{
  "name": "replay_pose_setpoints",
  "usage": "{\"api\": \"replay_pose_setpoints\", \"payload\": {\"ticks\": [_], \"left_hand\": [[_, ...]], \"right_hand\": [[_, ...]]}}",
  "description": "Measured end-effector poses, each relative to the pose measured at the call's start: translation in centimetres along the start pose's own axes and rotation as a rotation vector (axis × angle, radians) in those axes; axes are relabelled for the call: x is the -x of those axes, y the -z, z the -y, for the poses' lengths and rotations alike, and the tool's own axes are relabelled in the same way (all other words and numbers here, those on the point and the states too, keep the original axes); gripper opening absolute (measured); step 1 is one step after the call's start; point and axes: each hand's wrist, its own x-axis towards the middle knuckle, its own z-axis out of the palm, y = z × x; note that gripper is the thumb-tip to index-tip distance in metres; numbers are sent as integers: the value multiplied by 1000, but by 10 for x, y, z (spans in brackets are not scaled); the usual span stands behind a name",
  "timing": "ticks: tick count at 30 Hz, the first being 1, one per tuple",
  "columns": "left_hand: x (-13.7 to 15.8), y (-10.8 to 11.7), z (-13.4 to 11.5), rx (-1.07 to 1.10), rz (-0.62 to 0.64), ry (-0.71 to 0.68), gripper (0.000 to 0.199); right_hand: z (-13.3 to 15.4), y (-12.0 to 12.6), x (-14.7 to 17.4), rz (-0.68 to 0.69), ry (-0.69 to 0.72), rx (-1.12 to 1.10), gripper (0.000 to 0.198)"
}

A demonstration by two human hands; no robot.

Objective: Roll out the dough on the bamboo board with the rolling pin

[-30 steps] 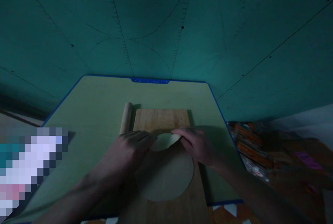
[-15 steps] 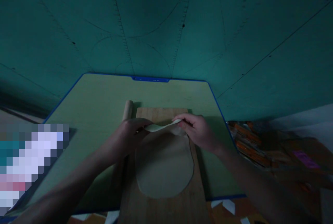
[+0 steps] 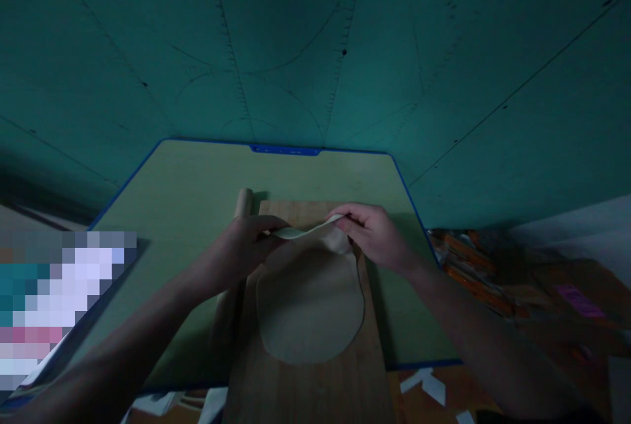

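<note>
A thin round sheet of pale dough (image 3: 310, 306) lies on a wooden board (image 3: 305, 384). My left hand (image 3: 241, 246) pinches the dough's far edge at its left. My right hand (image 3: 374, 233) pinches the same far edge at its right. Between the two hands that edge is lifted off the board, while the near part of the dough rests flat. A wooden rolling pin (image 3: 241, 204) lies along the board's left side, partly hidden under my left arm.
The board sits on a green mat with a blue rim (image 3: 162, 200), against a teal wall. Orange packets (image 3: 473, 273) lie to the right of the mat. A blurred-out patch (image 3: 59, 306) covers the left. Paper scraps (image 3: 424, 384) lie near the front edge.
Both hands have lifted the dough's far edge off the board and drawn it away from me; the dough looks longer and narrower than before.
</note>
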Motion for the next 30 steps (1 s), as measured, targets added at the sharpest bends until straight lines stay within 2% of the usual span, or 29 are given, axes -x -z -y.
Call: {"api": "replay_pose_setpoints", "payload": {"ticks": [5,13,22,30], "left_hand": [[-11,3,-2,-6,1,87,32],[-5,6,-13,8,-22,90,31],[-2,16,-33,-65,-30,51,31],[1,19,-36,-10,-21,8,32]], "right_hand": [[-6,1,-7,-16,-44,-19,15],[1,4,-7,5,-58,-41,16],[15,9,-8,4,-56,-78,19],[26,11,-6,20,-92,-74,17]]}}
